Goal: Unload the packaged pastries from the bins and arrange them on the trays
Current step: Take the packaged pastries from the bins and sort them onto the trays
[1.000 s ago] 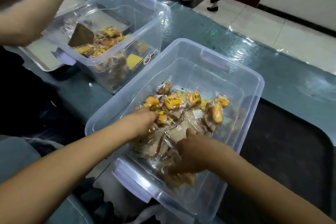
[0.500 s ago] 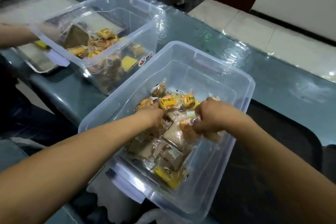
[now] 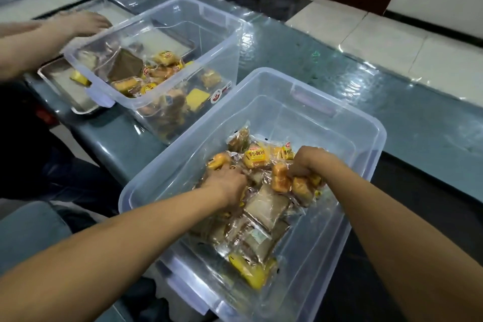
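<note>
both hands are down inside the near bin (image 3: pixel 371 138), a clear plastic tub on the grey-green counter (image 3: pixel 300 60). the right hand (image 3: pixel 311 162) is curled tight round a bunch of wrapped orange buns (image 3: pixel 290 184), lifted slightly above the heap at the right wall. the left hand (image 3: pixel 227 183) is buried knuckles-up in the pile of packaged pastries (image 3: pixel 261 206); its fingers are hidden among the wrappers, so i cannot tell whether it grips anything. more packets lie loose around both wrists, and a yellow one (image 3: pixel 248 272) sits at the near end of the tub.

just beyond stands a second clear bin (image 3: pixel 222 23), partly filled with similar packets. behind it lies a metal tray (image 3: pixel 57 78) with one yellow packet (image 3: pixel 79 78) on it. another person's hand (image 3: pixel 83 22) reaches over that tray at the far bin's corner. a dark tray (image 3: pixel 431 204) lies to the right of the near bin.
</note>
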`<state>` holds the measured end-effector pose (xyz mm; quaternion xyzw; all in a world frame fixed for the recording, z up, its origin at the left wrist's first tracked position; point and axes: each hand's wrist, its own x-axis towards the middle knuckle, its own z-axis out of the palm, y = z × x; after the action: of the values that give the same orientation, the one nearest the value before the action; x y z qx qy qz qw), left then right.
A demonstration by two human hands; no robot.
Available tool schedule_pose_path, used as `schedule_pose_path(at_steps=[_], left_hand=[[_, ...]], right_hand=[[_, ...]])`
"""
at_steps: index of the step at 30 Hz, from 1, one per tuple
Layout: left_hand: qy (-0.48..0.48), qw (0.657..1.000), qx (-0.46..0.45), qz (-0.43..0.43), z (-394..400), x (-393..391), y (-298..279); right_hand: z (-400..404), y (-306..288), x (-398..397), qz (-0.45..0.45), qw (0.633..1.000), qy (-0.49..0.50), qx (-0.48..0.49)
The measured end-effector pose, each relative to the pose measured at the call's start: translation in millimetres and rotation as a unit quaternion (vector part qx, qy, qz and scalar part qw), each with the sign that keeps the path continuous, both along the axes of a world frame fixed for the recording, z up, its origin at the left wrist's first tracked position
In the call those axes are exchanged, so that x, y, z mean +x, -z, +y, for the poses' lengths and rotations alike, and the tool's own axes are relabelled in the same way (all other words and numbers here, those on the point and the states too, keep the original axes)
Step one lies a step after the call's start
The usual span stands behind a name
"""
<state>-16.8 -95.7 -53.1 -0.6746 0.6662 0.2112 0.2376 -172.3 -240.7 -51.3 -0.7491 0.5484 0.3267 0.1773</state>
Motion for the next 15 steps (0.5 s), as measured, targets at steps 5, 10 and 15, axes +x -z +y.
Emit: schedule_pose_path(at_steps=[5, 10, 15], left_hand=[[-0.011, 0.996, -0.077, 0.04, 2, 13, -5], [-0.013, 0.99, -0.121, 0.073, 6, 21, -14], [-0.032, 0.979, -0.151, 0.134, 7, 25, -38]], right_hand=[[-3, 6, 0, -0.015, 1.0, -0.002, -0.007], [3, -12, -1, -0.03, 0.999, 0.024, 0.003], [8, -47, -6, -0.085, 0.994, 0.066, -0.028]])
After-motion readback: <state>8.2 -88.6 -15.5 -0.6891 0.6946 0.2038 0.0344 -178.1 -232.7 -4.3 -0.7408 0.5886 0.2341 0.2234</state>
